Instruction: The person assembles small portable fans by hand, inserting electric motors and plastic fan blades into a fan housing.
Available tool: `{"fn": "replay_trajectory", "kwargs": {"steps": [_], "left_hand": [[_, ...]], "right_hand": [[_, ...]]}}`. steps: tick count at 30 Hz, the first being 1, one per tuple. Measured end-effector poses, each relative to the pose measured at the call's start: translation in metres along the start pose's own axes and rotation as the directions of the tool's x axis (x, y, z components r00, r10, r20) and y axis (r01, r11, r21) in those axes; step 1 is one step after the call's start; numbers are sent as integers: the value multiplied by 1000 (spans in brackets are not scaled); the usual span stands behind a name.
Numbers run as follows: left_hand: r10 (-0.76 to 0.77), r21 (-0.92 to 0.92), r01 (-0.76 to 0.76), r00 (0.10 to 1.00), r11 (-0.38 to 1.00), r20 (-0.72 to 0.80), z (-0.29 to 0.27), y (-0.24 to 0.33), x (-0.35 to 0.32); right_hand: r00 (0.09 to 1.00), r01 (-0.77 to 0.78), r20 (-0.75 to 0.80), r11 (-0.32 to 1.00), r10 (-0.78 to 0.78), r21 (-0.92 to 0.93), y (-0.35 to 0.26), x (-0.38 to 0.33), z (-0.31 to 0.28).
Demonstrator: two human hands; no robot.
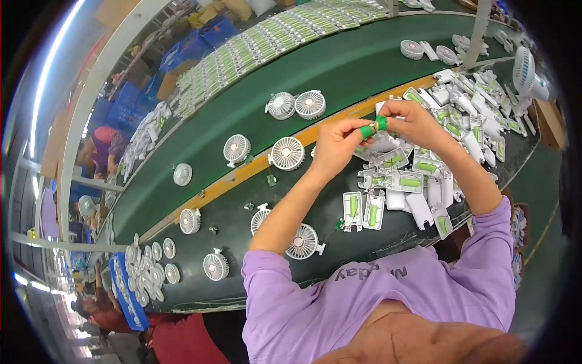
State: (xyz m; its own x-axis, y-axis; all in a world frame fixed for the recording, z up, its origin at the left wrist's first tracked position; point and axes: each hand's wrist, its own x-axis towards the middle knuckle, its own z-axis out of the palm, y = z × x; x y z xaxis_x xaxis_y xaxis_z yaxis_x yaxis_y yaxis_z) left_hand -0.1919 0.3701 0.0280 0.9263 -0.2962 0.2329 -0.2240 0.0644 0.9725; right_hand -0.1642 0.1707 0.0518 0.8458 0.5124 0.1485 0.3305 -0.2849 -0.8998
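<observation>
My left hand (334, 145) and my right hand (417, 124) meet over the far edge of the bench, fingertips pinched together. Bright green patches (366, 131) show at the fingertips, perhaps tape. Whatever small piece sits between them is too small to make out. Below and to the right of my hands lies a heap of white plastic fan handle shells (418, 209). Several hold a green cylindrical battery (410, 181). Two opened shells with batteries (372, 213) lie side by side near me. Round white fan heads (287, 153) are spread to the left of my left forearm.
Beyond a yellow strip (242, 171) runs a green conveyor belt (206, 158) carrying more fan heads (310, 105). Rows of battery-filled shells (242, 57) line its far side. Small green circuit boards (271, 180) lie on the bench. A blue tray (128, 297) and other people are at the left.
</observation>
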Motion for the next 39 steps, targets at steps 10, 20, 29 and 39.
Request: {"fn": "replay_trajectory", "kwargs": {"steps": [10,20,29,39], "left_hand": [[-20,139,13,999,990,50,3,6,5],[266,904,-91,963,418,-26,-81,-96,98],[-152,996,78,986,47,-70,-72,-104,130],[61,872,68,992,485,-111,-99,-104,73]], "right_hand": [[995,96,12,978,-96,-187,6,1,-5],[951,-95,-294,995,98,23,37,114,-74],[983,157,19,780,-183,-606,76,90,-31],[914,277,404,799,-46,-534,70,35,13]]}}
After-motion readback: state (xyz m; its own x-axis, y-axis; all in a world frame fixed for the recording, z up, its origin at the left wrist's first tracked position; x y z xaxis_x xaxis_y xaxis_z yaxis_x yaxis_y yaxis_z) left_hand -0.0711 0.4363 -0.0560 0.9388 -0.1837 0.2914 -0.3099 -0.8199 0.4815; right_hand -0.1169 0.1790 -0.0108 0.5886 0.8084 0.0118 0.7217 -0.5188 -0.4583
